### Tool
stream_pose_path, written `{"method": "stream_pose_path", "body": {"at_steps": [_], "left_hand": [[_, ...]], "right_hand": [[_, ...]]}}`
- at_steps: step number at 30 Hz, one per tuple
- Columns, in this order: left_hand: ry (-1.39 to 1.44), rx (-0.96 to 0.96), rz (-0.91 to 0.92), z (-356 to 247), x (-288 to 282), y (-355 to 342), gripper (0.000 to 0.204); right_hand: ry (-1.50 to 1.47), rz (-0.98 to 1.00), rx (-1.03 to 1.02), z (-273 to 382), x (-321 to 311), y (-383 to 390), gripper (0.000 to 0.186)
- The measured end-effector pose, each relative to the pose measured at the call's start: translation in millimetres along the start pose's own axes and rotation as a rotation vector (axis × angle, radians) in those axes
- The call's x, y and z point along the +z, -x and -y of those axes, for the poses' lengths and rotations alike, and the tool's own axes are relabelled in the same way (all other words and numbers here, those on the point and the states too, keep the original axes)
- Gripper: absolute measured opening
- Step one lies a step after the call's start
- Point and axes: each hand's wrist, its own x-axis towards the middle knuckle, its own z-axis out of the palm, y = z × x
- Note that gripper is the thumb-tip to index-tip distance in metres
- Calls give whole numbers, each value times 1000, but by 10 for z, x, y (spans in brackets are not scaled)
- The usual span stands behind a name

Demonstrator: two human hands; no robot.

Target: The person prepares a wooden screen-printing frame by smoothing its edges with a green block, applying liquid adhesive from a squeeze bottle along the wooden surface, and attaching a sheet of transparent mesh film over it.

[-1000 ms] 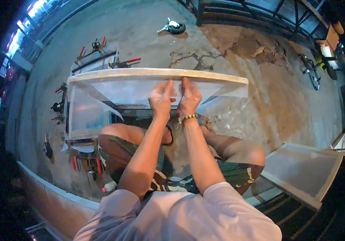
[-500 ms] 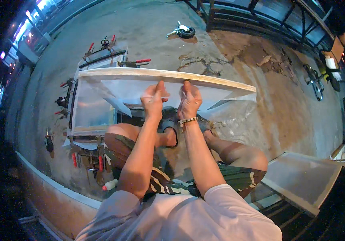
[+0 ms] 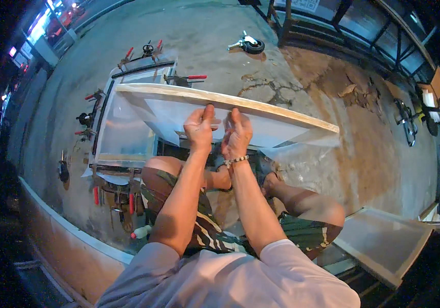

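Note:
A pale wooden frame (image 3: 261, 109) stands tilted before me, its upper bar running across the view and its right end lower. White translucent sheet material (image 3: 171, 114) covers it and hangs below the bar. My left hand (image 3: 199, 131) is closed just under the bar's middle, thumb up against it, pinching what looks like the sheet's edge. Close beside it, my right hand (image 3: 237, 134), with a beaded bracelet at the wrist, is closed in the same pinch. The curled fingers partly hide what they grip.
Left of the frame, a second sheet-covered frame (image 3: 127, 131) lies on the concrete, with several red-handled clamps (image 3: 186, 80) around it. A caster wheel (image 3: 252, 45) lies farther off. Another framed screen (image 3: 386, 241) rests at the lower right. A small bottle (image 3: 141, 232) lies by my left leg.
The two hands have come slightly closer together under the bar. The frame's right end now sits lower in view, and the whole scene has shifted a little to the right.

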Motion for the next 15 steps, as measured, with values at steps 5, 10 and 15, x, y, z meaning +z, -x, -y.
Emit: {"method": "stream_pose_path", "body": {"at_steps": [5, 10, 15], "left_hand": [[-59, 15, 30, 34, -73, -32, 29], [-19, -15, -52, -361, -148, 23, 26], [-108, 49, -104, -218, -193, -145, 31]], "right_hand": [[113, -20, 56, -68, 304, 101, 24], [107, -11, -65, -107, 259, -7, 23], [-9, 11, 3, -139, 467, 145, 22]]}}
